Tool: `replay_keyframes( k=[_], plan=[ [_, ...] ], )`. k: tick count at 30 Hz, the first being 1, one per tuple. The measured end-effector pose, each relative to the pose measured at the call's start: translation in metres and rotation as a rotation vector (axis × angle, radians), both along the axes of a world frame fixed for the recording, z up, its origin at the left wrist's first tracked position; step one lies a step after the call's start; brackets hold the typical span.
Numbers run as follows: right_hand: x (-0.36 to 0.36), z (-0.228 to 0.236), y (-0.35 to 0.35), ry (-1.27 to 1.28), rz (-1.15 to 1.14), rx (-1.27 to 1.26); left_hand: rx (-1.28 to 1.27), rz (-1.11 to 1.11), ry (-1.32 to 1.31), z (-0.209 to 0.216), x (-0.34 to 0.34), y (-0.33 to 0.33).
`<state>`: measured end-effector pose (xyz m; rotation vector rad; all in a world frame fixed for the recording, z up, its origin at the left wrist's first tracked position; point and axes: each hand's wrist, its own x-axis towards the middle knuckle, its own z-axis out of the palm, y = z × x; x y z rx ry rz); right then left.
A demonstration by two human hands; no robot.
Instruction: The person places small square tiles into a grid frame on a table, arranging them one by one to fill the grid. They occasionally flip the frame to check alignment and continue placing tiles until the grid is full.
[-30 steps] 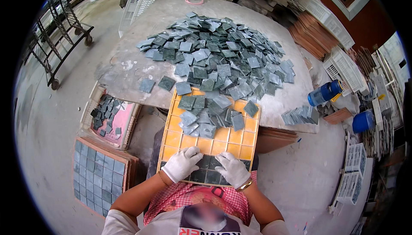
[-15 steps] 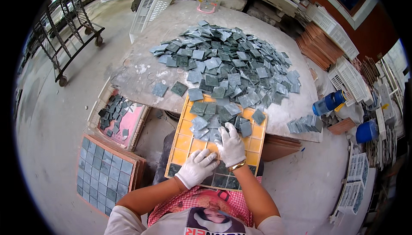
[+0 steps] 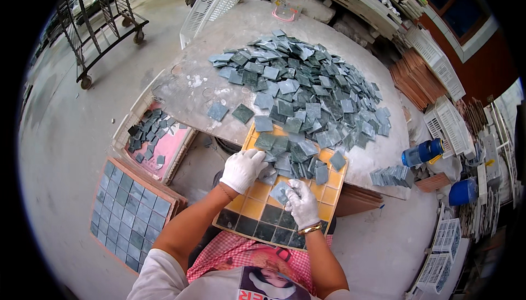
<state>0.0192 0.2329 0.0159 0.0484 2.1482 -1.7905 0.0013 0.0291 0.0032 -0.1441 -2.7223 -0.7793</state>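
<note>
A yellow gridded tray (image 3: 252,208) leans from my lap onto the table edge. Dark square stone tiles fill cells along its near edge, and loose grey-green tiles (image 3: 282,145) are heaped on its upper part. My right hand (image 3: 302,206), in a white glove, pinches a light grey stone tile (image 3: 280,192) over the middle cells. At the left side of the heap is my left hand (image 3: 243,172), also gloved, its fingers curled down against the loose tiles. What sits under those fingertips is hidden.
A large pile of tiles (image 3: 307,86) covers the grey table (image 3: 186,103). Left of me stand a pink-bottomed crate (image 3: 156,155) with tile pieces and a stack topped by a tiled sheet (image 3: 126,207). Blue jugs (image 3: 422,152) and white baskets (image 3: 446,245) are at right.
My left hand has moved up and left from the lower cells to the heap. My right hand has drawn back toward me from the heap with a tile in its fingers.
</note>
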Motion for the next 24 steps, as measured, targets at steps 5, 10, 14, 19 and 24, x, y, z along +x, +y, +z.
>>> replay_keyframes(
  k=[5,10,14,19,24],
  plan=[
    [0.026,-0.011,-0.02,0.145,0.244,0.191,0.401,-0.111,-0.032,0.014,0.021,-0.044],
    [0.027,-0.023,-0.028,0.605,0.365,0.413,0.659,-0.155,-0.391,0.007,0.052,-0.066],
    [0.03,-0.019,-0.027,0.613,0.389,0.459,0.551,-0.134,-0.268,0.005,0.069,-0.065],
    [0.05,-0.008,-0.024,0.869,0.49,0.604,0.422,-0.237,-0.116,0.002,0.093,-0.058],
    [0.057,-0.016,-0.022,0.826,0.55,0.616,0.383,-0.155,-0.134,-0.005,0.098,-0.057]
  ],
)
